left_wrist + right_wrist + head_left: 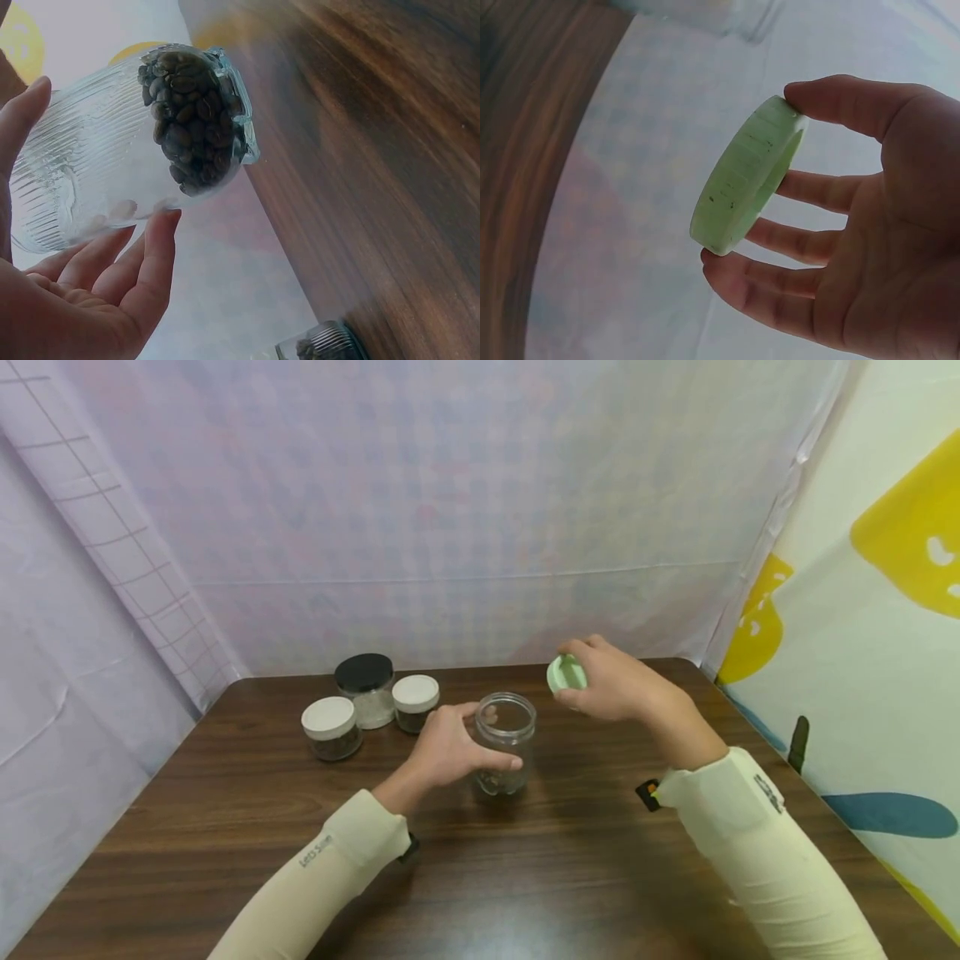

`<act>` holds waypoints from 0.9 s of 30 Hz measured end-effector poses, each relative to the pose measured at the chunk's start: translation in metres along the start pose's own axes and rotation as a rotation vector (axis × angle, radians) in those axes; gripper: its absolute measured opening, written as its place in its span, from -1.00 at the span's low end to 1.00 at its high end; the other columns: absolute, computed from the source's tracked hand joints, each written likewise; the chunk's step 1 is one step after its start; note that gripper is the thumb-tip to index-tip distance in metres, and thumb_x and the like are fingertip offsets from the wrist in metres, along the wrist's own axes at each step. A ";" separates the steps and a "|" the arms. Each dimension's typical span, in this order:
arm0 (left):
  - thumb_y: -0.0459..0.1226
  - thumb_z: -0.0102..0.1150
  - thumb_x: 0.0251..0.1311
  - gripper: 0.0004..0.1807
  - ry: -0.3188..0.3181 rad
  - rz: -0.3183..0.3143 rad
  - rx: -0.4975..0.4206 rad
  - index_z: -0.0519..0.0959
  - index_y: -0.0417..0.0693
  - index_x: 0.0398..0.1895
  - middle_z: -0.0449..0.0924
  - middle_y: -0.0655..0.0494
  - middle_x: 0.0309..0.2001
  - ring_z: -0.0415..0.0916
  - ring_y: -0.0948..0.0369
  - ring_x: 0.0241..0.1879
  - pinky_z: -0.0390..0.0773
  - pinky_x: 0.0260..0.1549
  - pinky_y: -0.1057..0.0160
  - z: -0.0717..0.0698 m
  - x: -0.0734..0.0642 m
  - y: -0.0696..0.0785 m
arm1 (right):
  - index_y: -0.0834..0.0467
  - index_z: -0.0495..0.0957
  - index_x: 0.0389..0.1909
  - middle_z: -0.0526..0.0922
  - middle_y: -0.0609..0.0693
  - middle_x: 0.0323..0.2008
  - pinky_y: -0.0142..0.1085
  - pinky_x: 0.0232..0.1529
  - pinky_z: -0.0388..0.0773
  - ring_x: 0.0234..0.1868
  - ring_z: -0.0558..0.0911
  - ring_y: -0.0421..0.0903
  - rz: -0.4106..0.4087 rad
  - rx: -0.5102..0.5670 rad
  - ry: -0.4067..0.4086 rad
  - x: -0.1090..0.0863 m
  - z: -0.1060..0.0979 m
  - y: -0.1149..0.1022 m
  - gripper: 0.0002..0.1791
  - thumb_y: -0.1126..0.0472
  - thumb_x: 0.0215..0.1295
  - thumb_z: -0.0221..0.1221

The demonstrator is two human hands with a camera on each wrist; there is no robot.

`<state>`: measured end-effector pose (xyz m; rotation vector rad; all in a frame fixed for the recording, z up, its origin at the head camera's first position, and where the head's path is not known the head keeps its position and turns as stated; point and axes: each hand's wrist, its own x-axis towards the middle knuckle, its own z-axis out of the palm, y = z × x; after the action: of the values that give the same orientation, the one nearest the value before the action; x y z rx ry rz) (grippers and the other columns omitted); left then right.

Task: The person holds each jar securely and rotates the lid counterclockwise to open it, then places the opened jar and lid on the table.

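A clear glass jar point(507, 739), its mouth uncovered, stands upright near the middle of the table. Dark coffee beans point(191, 120) fill its bottom part in the left wrist view, below ribbed walls. My left hand point(457, 746) holds the jar from the left, with the thumb on the near side and fingers around the far side. To the right, my right hand point(611, 681) pinches a pale green lid point(746, 180) by its rim between thumb and fingertips. The lid is held tilted in the air, above and to the right of the jar's mouth.
Left of the jar are two short jars with white lids, one in front point(332, 728) and one behind point(416, 702). A taller jar with a black lid point(366, 681) stands beside them at the back. Cloth curtains point(450, 527) hang behind the dark wooden table point(480, 877).
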<state>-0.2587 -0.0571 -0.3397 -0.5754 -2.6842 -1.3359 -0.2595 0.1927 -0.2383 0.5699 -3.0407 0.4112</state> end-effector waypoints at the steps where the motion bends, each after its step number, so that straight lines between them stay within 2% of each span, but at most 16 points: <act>1: 0.06 0.73 -0.36 -0.30 0.000 -0.001 0.001 0.71 0.12 -0.02 0.74 0.29 -0.24 0.66 0.25 -0.21 0.64 -0.18 0.16 0.000 0.000 0.000 | 0.13 0.24 0.47 0.35 0.25 0.29 -0.14 -0.25 0.51 -0.09 0.54 0.09 0.009 -0.002 -0.003 0.001 0.001 0.004 -0.26 -0.07 0.37 0.20; 6: 0.06 0.73 -0.38 -0.30 0.009 -0.001 0.002 0.70 0.16 -0.02 0.74 0.29 -0.23 0.66 0.27 -0.21 0.64 -0.17 0.16 0.000 0.001 0.001 | 0.22 0.29 0.42 0.39 0.30 0.24 -0.11 -0.22 0.53 -0.09 0.55 0.11 0.025 -0.019 -0.018 0.002 0.008 0.021 -0.25 -0.07 0.34 0.25; 15: 0.11 0.73 -0.41 -0.25 0.014 -0.002 -0.012 0.70 0.14 -0.01 0.74 0.30 -0.25 0.65 0.28 -0.22 0.64 -0.18 0.17 0.000 0.000 0.002 | 0.24 0.31 0.42 0.38 0.36 0.24 -0.10 -0.21 0.56 -0.11 0.57 0.11 0.084 -0.013 -0.103 0.007 0.030 0.045 -0.25 -0.01 0.31 0.28; 27: 0.08 0.72 -0.35 -0.22 -0.002 -0.027 -0.042 0.67 0.15 0.09 0.75 0.29 -0.20 0.67 0.23 -0.16 0.66 -0.14 0.13 -0.002 -0.001 0.003 | 0.29 0.34 0.38 0.42 0.33 0.15 -0.08 -0.17 0.55 -0.10 0.54 0.10 0.135 -0.033 -0.217 0.011 0.055 0.061 -0.26 0.01 0.29 0.30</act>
<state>-0.2570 -0.0573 -0.3365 -0.5468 -2.6803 -1.4028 -0.2899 0.2290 -0.3061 0.4353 -3.3003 0.3203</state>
